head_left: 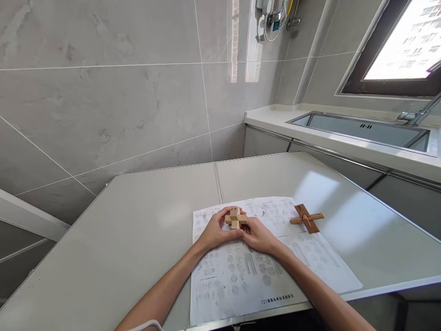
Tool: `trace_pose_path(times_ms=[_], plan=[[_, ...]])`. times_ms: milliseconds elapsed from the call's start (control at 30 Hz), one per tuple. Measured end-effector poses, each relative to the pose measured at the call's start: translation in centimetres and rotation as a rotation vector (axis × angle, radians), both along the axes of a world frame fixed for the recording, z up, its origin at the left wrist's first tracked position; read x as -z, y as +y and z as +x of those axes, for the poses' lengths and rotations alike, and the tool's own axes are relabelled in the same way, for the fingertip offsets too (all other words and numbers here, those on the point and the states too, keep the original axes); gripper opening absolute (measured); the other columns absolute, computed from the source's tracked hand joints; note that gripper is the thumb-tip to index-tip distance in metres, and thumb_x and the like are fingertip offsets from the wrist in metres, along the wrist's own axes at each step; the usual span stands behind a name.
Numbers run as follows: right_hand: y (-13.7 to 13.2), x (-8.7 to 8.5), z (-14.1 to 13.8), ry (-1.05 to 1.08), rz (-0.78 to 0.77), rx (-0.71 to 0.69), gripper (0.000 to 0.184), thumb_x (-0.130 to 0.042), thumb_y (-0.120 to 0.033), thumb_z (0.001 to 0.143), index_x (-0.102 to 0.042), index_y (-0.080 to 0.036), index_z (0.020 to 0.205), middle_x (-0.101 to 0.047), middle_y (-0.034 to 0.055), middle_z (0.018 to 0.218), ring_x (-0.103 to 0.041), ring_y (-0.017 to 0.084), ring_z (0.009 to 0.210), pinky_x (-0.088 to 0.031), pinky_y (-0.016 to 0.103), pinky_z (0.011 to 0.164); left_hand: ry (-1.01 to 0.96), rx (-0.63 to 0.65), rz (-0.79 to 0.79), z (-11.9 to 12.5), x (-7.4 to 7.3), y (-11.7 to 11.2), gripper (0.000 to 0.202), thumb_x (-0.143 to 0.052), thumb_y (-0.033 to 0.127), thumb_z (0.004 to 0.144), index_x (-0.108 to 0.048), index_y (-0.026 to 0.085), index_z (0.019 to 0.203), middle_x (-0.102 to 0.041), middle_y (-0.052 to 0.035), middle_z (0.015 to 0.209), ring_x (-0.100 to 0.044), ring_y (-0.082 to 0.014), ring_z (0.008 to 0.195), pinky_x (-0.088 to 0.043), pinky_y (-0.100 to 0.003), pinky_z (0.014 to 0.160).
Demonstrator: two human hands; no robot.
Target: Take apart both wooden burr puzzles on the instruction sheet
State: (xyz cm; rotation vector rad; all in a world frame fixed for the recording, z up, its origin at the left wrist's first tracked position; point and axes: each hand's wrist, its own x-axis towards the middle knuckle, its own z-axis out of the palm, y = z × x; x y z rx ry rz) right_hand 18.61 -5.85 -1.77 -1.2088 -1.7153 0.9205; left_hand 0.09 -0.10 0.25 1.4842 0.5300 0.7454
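Gripping wood puzzle [236, 218] w/ both hands' fingers.

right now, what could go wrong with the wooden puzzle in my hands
The light wooden puzzle is pinched only at the fingertips of the left hand and right hand, so a piece might slip free. The darker puzzle lies loose on the instruction sheet, whose near edge overhangs the table; dragging the sheet could shift it.
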Motion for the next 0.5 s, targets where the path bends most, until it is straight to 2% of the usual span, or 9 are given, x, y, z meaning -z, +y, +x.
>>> trace_pose_path(times_ms=[133, 233, 300, 367, 400, 433, 467, 500], plan=[[0.0, -0.2, 0.1, -0.005, 0.000, 0.031, 0.018, -0.065, -0.040, 0.098, -0.064, -0.022, 0.093, -0.063, -0.0021, 0.071, -0.054, 0.017, 0.061, -0.042, 0.027, 0.058, -0.044, -0.047, -0.069, 0.0, 0.1, 0.3, 0.064, -0.095, 0.045, 0.076, -0.072, 0.021, 0.130, -0.070, -0.0146, 0.139, -0.065, -0.0346, 0.127, -0.048, -0.047, 0.113], [-0.2, -0.5, 0.2, -0.001, 0.004, 0.111, 0.016, -0.061, -0.039, 0.101, -0.060, -0.023, 0.097, -0.061, -0.0030, 0.070, -0.053, 0.016, 0.061, -0.040, 0.027, 0.058, -0.086, -0.123, -0.121, -0.3, 0.4, 0.8, 0.064, -0.091, 0.051, 0.080, -0.070, 0.022, 0.133, -0.068, -0.0146, 0.142, -0.062, -0.0334, 0.132, -0.045, -0.046, 0.116], [-1.3, -1.2, 0.0, 0.001, 0.017, 0.183, 0.017, -0.058, -0.037, 0.103, -0.057, -0.023, 0.092, -0.059, -0.0025, 0.070, -0.053, 0.016, 0.062, -0.041, 0.028, 0.061, -0.110, -0.176, -0.150, -0.5, 0.6, 1.1, 0.063, -0.087, 0.054, 0.083, -0.069, 0.022, 0.134, -0.068, -0.0151, 0.141, -0.061, -0.0325, 0.133, -0.044, -0.046, 0.115], [-3.5, -2.2, -1.2, 0.012, 0.030, 0.202, 0.021, -0.057, -0.037, 0.104, -0.056, -0.023, 0.087, -0.059, -0.0023, 0.069, -0.053, 0.016, 0.062, -0.042, 0.028, 0.062, -0.127, -0.216, -0.170, -0.6, 0.6, 1.3, 0.061, -0.084, 0.057, 0.085, -0.070, 0.022, 0.133, -0.069, -0.0157, 0.140, -0.063, -0.0314, 0.129, -0.046, -0.044, 0.111], [-4.9, -2.7, -2.3, 0.042, 0.040, 0.147, 0.020, -0.058, -0.037, 0.104, -0.059, -0.023, 0.090, -0.060, -0.0025, 0.068, -0.054, 0.016, 0.062, -0.043, 0.027, 0.063, -0.133, -0.230, -0.176, -0.6, 0.5, 1.4, 0.060, -0.083, 0.058, 0.085, -0.071, 0.022, 0.132, -0.069, -0.0157, 0.139, -0.064, -0.0307, 0.126, -0.047, -0.043, 0.109], [-6.4, -3.1, -3.7, 0.078, 0.029, 0.036, 0.016, -0.060, -0.038, 0.103, -0.064, -0.024, 0.099, -0.063, -0.0022, 0.071, -0.057, 0.016, 0.063, -0.045, 0.027, 0.064, -0.135, -0.239, -0.182, -0.6, 0.4, 1.4, 0.059, -0.084, 0.058, 0.085, -0.072, 0.022, 0.130, -0.069, -0.0155, 0.138, -0.064, -0.0300, 0.123, -0.048, -0.042, 0.106], [-8.0, -3.4, -5.5, 0.107, -0.016, -0.097, 0.022, -0.064, -0.042, 0.102, -0.066, -0.025, 0.116, -0.068, -0.0014, 0.078, -0.061, 0.017, 0.069, -0.047, 0.026, 0.067, -0.134, -0.244, -0.188, -0.5, 0.3, 1.4, 0.059, -0.084, 0.058, 0.084, -0.072, 0.021, 0.129, -0.070, -0.0154, 0.136, -0.065, -0.0295, 0.121, -0.048, -0.041, 0.105], [-9.4, -3.6, -7.7, 0.137, -0.100, -0.222, 0.035, -0.068, -0.045, 0.100, -0.064, -0.028, 0.131, -0.073, -0.0006, 0.086, -0.065, 0.017, 0.075, -0.049, 0.025, 0.070, -0.129, -0.245, -0.194, -0.5, 0.2, 1.3, 0.060, -0.086, 0.058, 0.083, -0.073, 0.021, 0.129, -0.071, -0.0153, 0.134, -0.065, -0.0292, 0.120, -0.048, -0.040, 0.103]])
